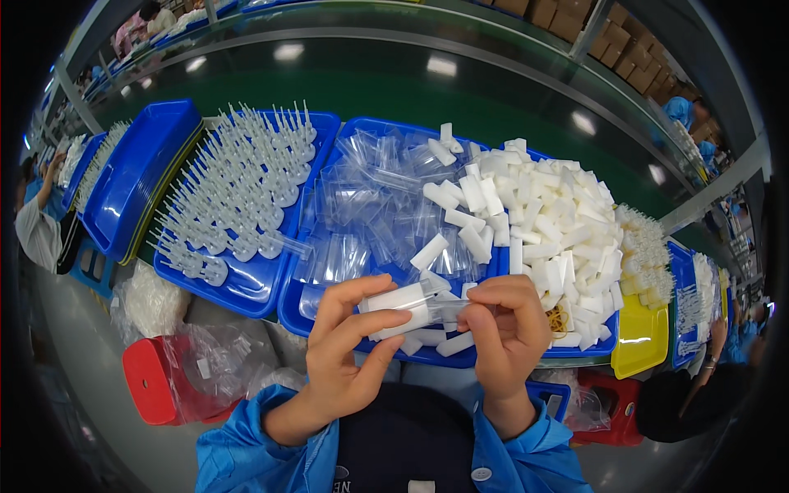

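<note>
Over the near edge of a blue tray (308, 320), my left hand (349, 345) is closed round a white block (399, 311), thumb below and fingers on top. A transparent plastic sleeve (448, 310) sticks out from the block's right end. My right hand (505, 329) pinches that sleeve between thumb and fingertips. How far the sleeve goes over the block is hard to make out. Many more transparent sleeves (353, 201) lie in the tray, with loose white blocks (472, 193) among them. To the right rises a large heap of white blocks (559, 222).
At left, a blue tray (255, 300) holds white thin-stemmed parts (238, 189), beside stacked blue trays (140, 181). A yellow tray (641, 337) stands at right. Red stools (148, 382) and plastic bags (218, 353) are below. Beyond runs a green conveyor belt (370, 82). Co-workers sit on both sides.
</note>
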`<state>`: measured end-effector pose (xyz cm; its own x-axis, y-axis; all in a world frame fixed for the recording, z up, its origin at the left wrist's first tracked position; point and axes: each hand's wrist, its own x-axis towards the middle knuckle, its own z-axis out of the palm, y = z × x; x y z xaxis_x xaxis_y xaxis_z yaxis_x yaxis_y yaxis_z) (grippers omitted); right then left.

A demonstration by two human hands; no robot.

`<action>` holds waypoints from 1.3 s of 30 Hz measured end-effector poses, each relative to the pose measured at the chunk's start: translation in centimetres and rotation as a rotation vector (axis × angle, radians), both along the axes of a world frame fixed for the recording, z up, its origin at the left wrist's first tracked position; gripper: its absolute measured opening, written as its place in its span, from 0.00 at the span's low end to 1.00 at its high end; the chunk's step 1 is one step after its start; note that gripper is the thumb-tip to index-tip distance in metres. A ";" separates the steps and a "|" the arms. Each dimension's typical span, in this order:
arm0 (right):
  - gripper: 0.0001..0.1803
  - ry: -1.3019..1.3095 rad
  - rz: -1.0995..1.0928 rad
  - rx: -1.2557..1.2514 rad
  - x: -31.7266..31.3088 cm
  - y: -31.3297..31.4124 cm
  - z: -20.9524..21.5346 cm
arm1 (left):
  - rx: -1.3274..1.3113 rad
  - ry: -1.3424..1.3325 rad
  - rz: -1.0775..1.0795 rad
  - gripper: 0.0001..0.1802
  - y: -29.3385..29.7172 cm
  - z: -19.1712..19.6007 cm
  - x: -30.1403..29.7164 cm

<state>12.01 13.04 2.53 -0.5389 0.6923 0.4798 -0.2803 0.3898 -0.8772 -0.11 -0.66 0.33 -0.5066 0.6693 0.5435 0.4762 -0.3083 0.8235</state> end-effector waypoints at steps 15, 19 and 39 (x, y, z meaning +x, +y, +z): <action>0.09 0.027 -0.080 0.234 0.1 0.0 -1.1 | 0.034 -0.032 0.113 0.18 0.3 0.1 0.8; 0.09 0.025 -0.078 0.093 0.1 -0.2 -1.0 | 0.008 0.054 0.026 0.16 0.0 -0.1 0.3; 0.51 -0.261 -0.227 0.369 -1.2 -1.9 -0.3 | 0.062 0.322 0.272 0.25 1.4 -0.5 1.1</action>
